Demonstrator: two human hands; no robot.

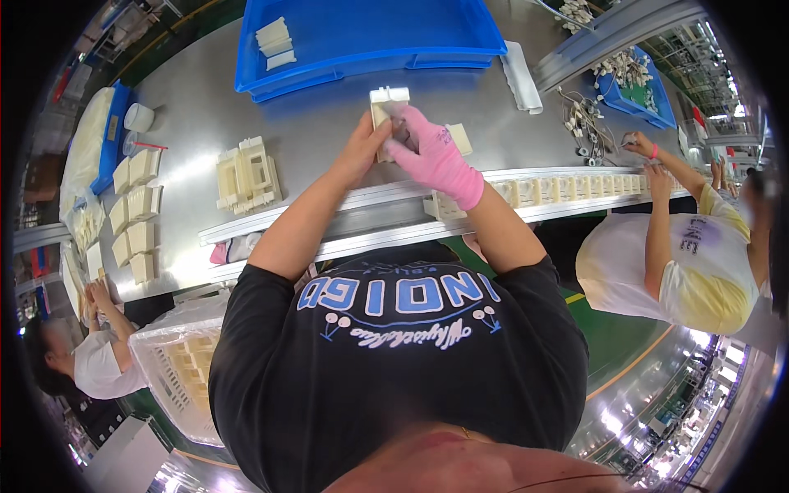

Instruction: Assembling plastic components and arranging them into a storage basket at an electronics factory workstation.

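Over the metal bench, just in front of the big blue bin, both hands meet on a cream plastic housing (pixel 389 97) with a white top edge. Bare, my left hand (pixel 359 149) is closed round its left side. A pink glove covers my right hand (pixel 431 156), whose fingers are bent against the housing's right side and front. The fingers hide most of the piece's lower part. Beside the gloved hand lies another cream piece (pixel 462 140), partly covered by it.
The blue bin (pixel 370 67) holds a few cream pieces (pixel 275 41). Cream frames (pixel 246 175) and stacked cream parts (pixel 136 205) stand left. A rail (pixel 329 215) crosses before me, with a row of cream housings (pixel 567 187) rightward. Co-workers sit on both sides.
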